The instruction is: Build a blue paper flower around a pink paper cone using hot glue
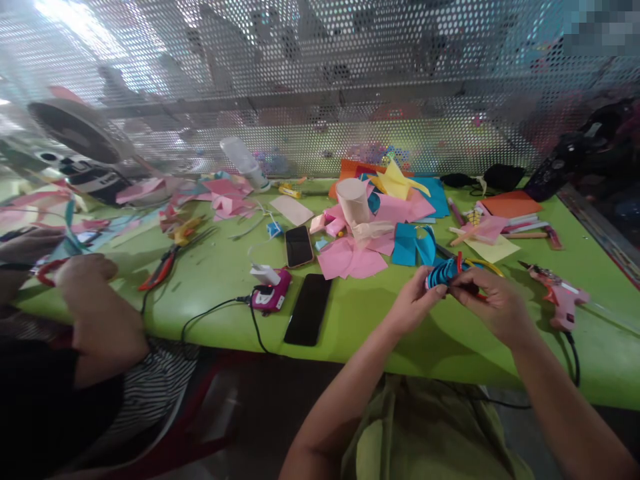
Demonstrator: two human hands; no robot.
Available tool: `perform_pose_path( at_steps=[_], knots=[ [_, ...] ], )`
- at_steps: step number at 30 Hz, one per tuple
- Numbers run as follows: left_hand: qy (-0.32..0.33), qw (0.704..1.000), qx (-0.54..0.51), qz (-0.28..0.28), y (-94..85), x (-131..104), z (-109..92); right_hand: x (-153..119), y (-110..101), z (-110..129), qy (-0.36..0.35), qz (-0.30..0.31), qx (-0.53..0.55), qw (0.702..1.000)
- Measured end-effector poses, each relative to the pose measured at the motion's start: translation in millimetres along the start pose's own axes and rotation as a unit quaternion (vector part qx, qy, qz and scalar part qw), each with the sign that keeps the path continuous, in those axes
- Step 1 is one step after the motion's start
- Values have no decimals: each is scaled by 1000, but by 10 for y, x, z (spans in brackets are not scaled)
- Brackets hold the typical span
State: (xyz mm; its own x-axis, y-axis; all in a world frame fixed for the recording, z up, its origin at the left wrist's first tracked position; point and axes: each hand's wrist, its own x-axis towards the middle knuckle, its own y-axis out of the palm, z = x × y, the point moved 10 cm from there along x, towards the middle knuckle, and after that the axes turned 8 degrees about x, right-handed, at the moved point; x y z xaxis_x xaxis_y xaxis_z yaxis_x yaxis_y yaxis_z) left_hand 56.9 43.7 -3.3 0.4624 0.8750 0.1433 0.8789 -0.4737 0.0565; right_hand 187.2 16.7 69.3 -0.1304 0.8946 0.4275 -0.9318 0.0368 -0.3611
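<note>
Low over the green table, a small blue piece with dark stripes (pixel 441 273), rounded and layered, is held up between my two hands. My left hand (pixel 416 299) is closed around its near left side. The fingers of my right hand (pixel 493 303) pinch at its right edge; the exact contact is partly hidden. A narrow red strip (pixel 459 262) sticks up beside the piece. Just behind my right hand lies a yellow loop (pixel 484 267), perhaps a tool handle. Folded blue paper (pixel 405 245) rests beyond my left hand.
A pink glue gun (pixel 565 300) with a cord lies at right. Two phones (pixel 309 310), a purple power adapter (pixel 274 293), pink paper sheets (pixel 353 259) and a paper cylinder (pixel 353 201) lie left of my hands. A co-worker's hand (pixel 87 273) is near orange-handled pliers (pixel 163 267).
</note>
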Motion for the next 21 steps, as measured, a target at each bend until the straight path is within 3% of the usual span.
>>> perform_pose_path(
  at_steps=[9, 16, 21],
  knots=[
    [-19, 1000, 11, 0, -1, 1, 25, 17, -88, -18, -12, 15, -14, 1000],
    [-9, 1000, 25, 2, 6, 1, 39, 99, -20, 76, -37, 62, -75, 995],
    [-1, 999, 32, -1, -17, 4, 26, 110, 3, 52, -17, 58, -87, 994]
  ],
)
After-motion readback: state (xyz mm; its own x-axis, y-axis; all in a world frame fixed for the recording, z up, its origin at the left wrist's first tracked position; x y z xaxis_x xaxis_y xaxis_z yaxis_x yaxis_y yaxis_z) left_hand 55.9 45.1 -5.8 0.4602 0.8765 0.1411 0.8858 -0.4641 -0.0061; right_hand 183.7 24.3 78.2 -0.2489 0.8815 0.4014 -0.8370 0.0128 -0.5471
